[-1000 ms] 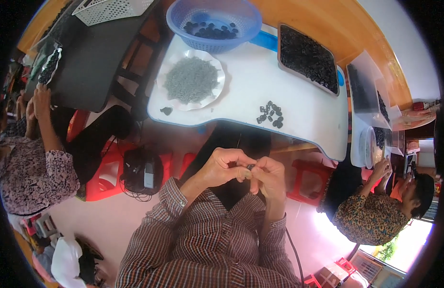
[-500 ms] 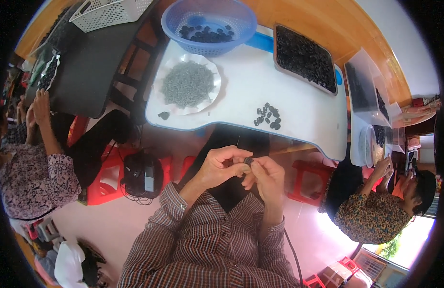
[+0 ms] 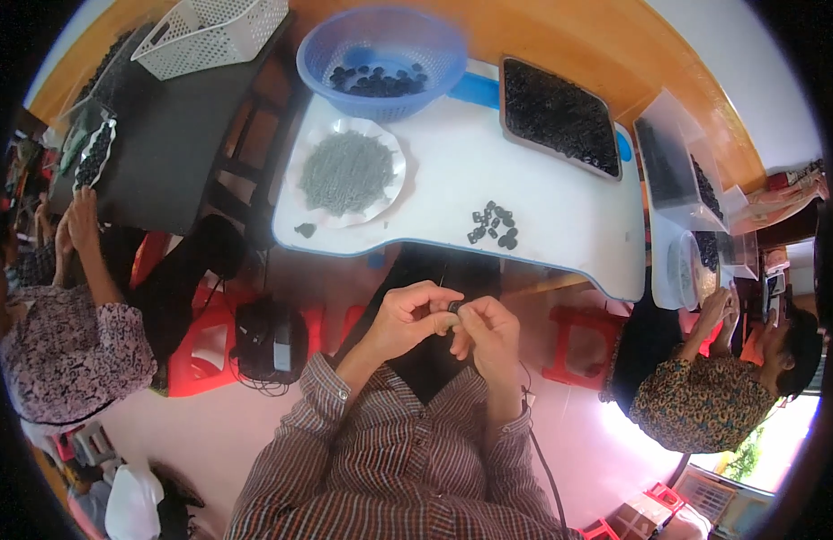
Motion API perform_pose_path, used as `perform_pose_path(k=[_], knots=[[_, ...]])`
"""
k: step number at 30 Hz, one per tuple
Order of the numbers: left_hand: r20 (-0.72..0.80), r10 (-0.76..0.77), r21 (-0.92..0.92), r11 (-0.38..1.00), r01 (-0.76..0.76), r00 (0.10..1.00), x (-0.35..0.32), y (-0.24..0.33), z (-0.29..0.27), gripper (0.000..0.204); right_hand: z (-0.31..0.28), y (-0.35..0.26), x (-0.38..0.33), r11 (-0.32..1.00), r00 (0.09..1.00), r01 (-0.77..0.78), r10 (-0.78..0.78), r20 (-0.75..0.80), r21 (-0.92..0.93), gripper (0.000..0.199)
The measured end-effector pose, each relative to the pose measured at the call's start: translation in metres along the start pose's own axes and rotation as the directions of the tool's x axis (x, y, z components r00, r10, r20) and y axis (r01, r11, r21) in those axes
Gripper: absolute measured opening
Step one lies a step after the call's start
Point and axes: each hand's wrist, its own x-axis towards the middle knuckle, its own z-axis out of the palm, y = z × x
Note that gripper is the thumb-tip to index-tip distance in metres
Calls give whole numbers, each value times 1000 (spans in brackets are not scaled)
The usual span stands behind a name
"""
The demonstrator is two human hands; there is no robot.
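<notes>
Both hands meet in front of my chest, just short of the white table (image 3: 434,207). My left hand (image 3: 406,317) pinches a small black piece (image 3: 454,307) between thumb and fingertips. From the other side my right hand (image 3: 488,335) grips the same piece, its fingers curled in. Fingertips cover much of it, so its exact kind does not show. A loose group of similar small black pieces (image 3: 494,224) lies on the table beyond my hands. To its left is a white wavy-rimmed plate (image 3: 397,184) heaped with small grey pieces (image 3: 346,171).
A blue colander (image 3: 380,103) with black pieces stands at the table's far left, a tray of black pieces (image 3: 560,117) at the far right. One person (image 3: 75,355) works at a dark table (image 3: 178,135) on the left, another (image 3: 704,400) on the right. Red stools (image 3: 583,346) stand nearby.
The view has tilted and shifted slightly, so the table and its contents sit a little lower and further left. My hands stay together on the black piece, with small finger shifts.
</notes>
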Motion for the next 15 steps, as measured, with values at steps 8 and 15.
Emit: perform_pose_path(k=[8, 15], knots=[[7, 0, 103, 995, 0, 1000, -1, 2, 3, 30, 0, -2, -1, 994, 999, -5, 1, -38, -107, 18], [21, -57, 56, 997, 56, 998, -7, 7, 6, 25, -1, 12, -4, 994, 997, 57, -62, -45, -94, 16]])
